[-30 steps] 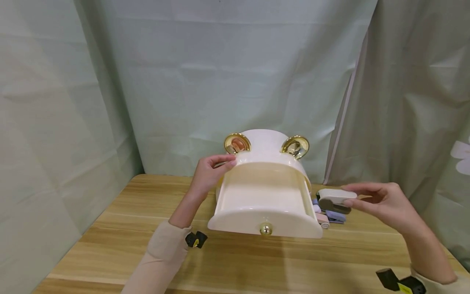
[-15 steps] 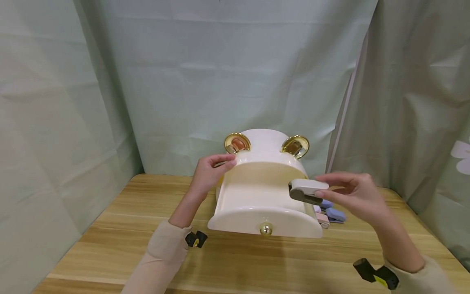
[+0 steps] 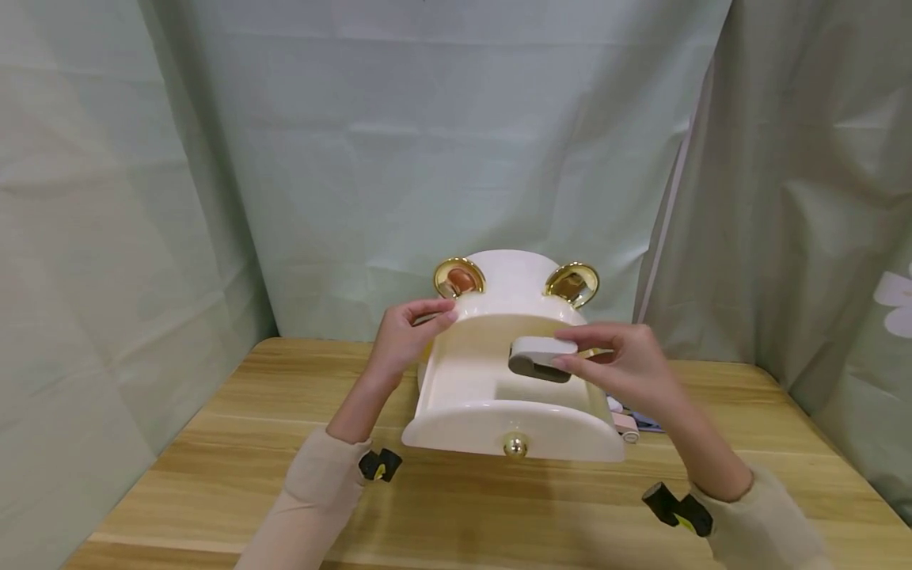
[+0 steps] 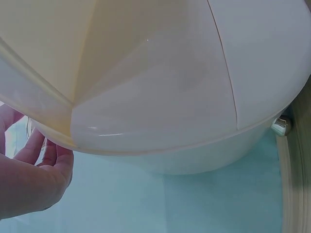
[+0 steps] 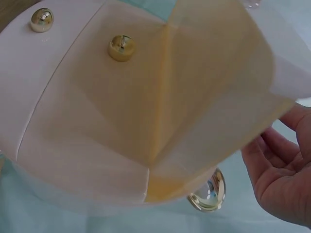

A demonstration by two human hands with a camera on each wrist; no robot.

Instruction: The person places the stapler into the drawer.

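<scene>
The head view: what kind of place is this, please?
Probably a makeshift recording corner, not a lived-in room: pale green cloth hangs as backdrop on all sides, and a wooden table carries only a cream storage box and small clips.

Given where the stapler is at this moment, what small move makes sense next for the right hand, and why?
Probably lower it and let go. The right hand pinches the small stapler above the pulled-out drawer of the cream storage box, and the bare drawer floor lies right below it. The left hand rests on the box's upper edge, seemingly steadying it.
</scene>
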